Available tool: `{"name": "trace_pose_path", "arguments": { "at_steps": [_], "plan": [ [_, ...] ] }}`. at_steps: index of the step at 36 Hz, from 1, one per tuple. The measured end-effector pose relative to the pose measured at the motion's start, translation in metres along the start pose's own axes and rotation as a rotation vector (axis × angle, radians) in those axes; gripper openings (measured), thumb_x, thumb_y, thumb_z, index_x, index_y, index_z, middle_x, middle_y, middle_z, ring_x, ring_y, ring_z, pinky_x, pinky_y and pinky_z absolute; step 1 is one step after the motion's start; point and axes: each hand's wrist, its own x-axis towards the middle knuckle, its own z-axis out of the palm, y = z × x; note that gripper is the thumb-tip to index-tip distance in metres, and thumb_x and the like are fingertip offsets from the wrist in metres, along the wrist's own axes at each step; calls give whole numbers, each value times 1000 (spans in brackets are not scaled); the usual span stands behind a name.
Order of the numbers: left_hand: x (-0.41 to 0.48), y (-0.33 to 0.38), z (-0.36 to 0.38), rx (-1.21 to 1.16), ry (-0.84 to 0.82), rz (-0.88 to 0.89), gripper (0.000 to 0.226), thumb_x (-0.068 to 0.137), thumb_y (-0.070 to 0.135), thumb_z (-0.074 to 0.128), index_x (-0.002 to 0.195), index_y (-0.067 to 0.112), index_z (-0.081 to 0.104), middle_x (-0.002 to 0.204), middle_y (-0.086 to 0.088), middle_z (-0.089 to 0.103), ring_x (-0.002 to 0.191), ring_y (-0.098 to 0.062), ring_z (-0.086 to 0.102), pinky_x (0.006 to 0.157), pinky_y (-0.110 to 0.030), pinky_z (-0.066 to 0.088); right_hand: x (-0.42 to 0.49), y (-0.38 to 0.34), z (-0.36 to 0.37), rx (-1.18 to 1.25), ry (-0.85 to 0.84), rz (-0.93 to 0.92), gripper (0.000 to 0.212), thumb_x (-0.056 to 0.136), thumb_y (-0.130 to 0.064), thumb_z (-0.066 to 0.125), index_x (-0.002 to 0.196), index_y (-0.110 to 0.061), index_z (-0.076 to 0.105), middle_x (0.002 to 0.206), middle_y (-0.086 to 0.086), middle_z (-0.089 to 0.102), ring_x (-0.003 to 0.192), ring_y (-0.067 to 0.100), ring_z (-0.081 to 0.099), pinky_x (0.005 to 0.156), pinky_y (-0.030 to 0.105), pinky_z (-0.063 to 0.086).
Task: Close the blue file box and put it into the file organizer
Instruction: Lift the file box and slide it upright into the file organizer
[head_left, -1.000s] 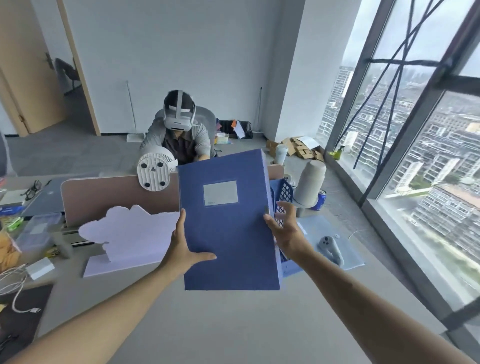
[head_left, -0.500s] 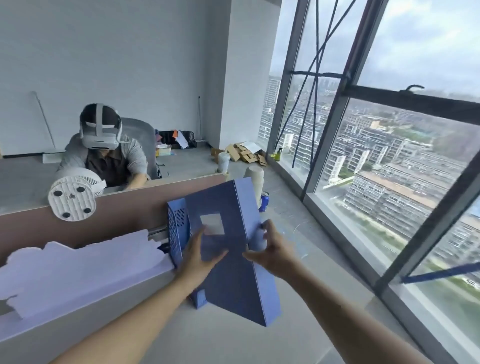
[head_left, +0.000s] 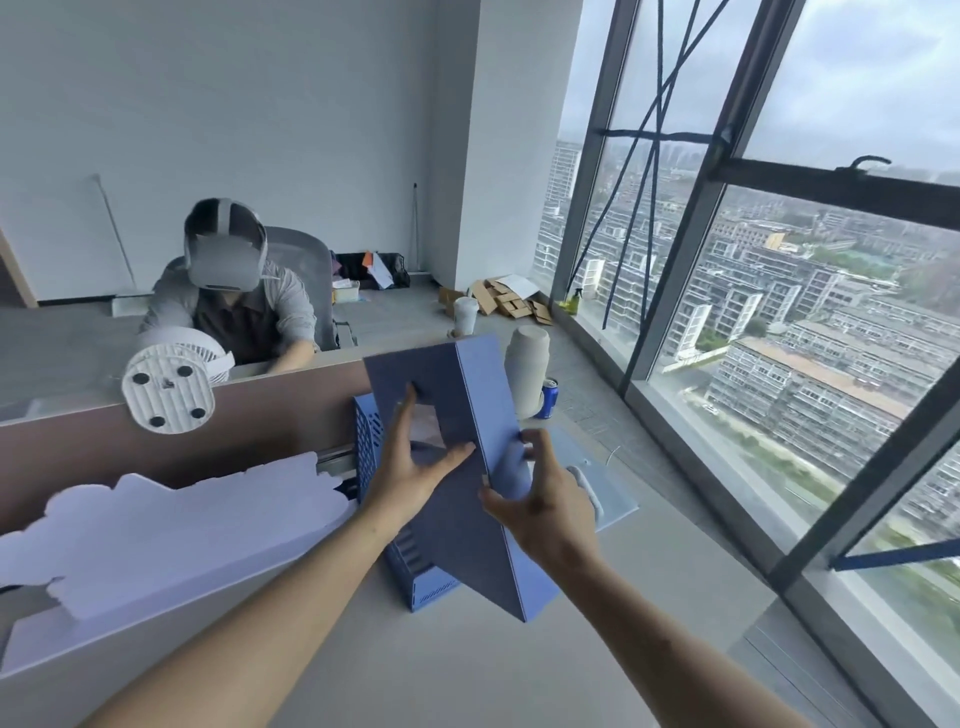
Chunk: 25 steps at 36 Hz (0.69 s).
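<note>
The blue file box (head_left: 470, 540) is shut and stands tilted on one corner above the desk, its spine turned to the right. My left hand (head_left: 413, 467) lies flat on its labelled face with the fingers spread. My right hand (head_left: 545, 512) grips its spine and right side. The blue perforated file organizer (head_left: 370, 441) stands right behind and to the left of the box; the box hides most of it and overlaps its front.
A white foam cut-out (head_left: 171, 525) leans at the left by the brown desk partition (head_left: 244, 415). A white fan (head_left: 169, 389) sits on the partition. Behind it a person in a headset sits. A pale flask (head_left: 527, 371), a blue can (head_left: 548, 397) and a blue mat (head_left: 610, 493) lie right; windows beyond.
The box has turned from flat in front of me to tilted on its corner and moved toward the organizer. My head has turned right and closer.
</note>
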Motion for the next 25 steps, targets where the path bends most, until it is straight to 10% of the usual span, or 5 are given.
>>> {"name": "trace_pose_path", "arguments": {
  "at_steps": [11,25],
  "plan": [
    [24,-7,-14,69,-71,93,134,52,78,75,157,31,7,150,34,20,148,-3,18,122,-39,22,12,2,29,116,-21,7,52,73,-45,69,109,-36,33,98,-10,55,85,29,61,70,44,54],
    [32,-10,-32,283,-61,156,126,63,42,87,153,45,0,167,-1,12,152,-14,11,120,-51,25,28,23,84,326,-58,-55,65,78,-21,76,124,-21,30,120,-5,45,100,16,50,72,22,42]
  ]
}}
